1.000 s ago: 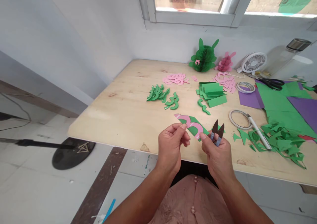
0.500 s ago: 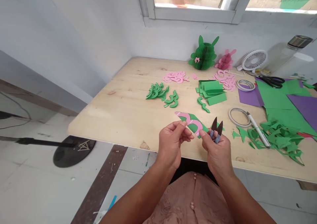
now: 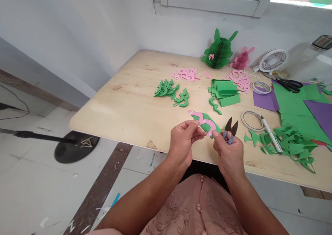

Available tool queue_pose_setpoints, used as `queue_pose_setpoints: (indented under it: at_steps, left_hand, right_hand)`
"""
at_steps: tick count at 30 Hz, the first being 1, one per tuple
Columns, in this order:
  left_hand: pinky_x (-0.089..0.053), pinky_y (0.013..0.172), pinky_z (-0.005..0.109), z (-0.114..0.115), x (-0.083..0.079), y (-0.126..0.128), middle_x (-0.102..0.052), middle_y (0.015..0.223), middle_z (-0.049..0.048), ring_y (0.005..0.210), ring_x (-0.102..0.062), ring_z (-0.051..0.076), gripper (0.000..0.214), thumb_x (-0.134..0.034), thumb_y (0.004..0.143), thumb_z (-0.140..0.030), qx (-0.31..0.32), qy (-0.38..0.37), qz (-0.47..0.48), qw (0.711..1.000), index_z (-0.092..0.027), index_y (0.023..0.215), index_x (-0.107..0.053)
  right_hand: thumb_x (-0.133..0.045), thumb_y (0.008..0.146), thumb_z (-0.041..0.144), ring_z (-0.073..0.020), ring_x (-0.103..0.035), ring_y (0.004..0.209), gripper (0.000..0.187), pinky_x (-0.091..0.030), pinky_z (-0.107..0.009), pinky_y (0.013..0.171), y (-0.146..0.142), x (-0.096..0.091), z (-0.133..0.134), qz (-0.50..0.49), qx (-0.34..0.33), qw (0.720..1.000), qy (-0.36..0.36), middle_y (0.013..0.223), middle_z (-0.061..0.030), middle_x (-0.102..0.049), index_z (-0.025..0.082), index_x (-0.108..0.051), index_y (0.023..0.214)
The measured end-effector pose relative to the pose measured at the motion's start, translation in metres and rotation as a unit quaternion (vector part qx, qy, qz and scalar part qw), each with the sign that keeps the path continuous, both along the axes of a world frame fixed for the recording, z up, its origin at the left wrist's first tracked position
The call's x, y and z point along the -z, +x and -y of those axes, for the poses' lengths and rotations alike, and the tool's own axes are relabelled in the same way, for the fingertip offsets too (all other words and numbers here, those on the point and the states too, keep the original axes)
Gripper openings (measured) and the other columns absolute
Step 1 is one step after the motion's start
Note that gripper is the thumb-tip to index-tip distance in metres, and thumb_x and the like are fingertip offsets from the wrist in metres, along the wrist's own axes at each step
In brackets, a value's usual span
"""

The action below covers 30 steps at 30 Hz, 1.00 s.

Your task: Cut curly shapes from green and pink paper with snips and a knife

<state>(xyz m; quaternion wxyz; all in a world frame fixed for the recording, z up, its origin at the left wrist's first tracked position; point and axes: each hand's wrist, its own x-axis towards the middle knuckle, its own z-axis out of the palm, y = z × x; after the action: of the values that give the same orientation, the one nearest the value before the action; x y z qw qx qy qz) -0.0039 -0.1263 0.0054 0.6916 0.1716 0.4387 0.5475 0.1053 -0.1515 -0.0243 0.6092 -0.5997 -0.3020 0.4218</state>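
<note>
Above the table's front edge, my left hand (image 3: 183, 138) pinches a pink curvy paper cutout (image 3: 211, 125) lying on a green paper piece (image 3: 207, 117). The pink shape has two arches and small pale strips on it. My right hand (image 3: 229, 152) is closed, thumb pressing the right end of the same papers. Thread snips (image 3: 230, 129) with dark, parted blades and blue-grey handles are also held in it, tips pointing up. Beyond my hands lie cut green curvy pieces (image 3: 166, 88), a single green one (image 3: 215, 106) and a stack of folded green paper (image 3: 225, 92).
Pink cutouts (image 3: 187, 74) lie farther back. A green paper figure (image 3: 219, 53), a pink one (image 3: 242, 59) and a white fan (image 3: 273, 61) stand by the wall. Rightward are tape rolls (image 3: 252, 128), a white pen (image 3: 271, 136), green scraps (image 3: 298, 143) and black scissors (image 3: 289, 85).
The view has shifted slightly, so the tabletop things appear higher up. Both hands keep the same hold on the papers and snips.
</note>
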Motion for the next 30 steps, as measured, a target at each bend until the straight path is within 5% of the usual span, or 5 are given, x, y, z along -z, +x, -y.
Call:
queue_pose_setpoints:
  at_steps: [30]
  left_hand:
    - [-0.055,0.067,0.029,-0.0015,0.0024,0.0023,-0.058,0.055,-0.0013,0.058,-0.056,0.01,0.016,-0.073,0.067,-0.022,-0.002,-0.03,0.045,0.999,-0.013,0.064,-0.06]
  right_hand:
    - [-0.081,0.065,0.038,-0.0056,-0.022,0.048,0.047,-0.019,-0.023,0.042,0.0032,0.0008,-0.0016,-0.04,-0.02,0.999,0.016,0.054,0.0099,-0.027,0.021,-0.038,0.058]
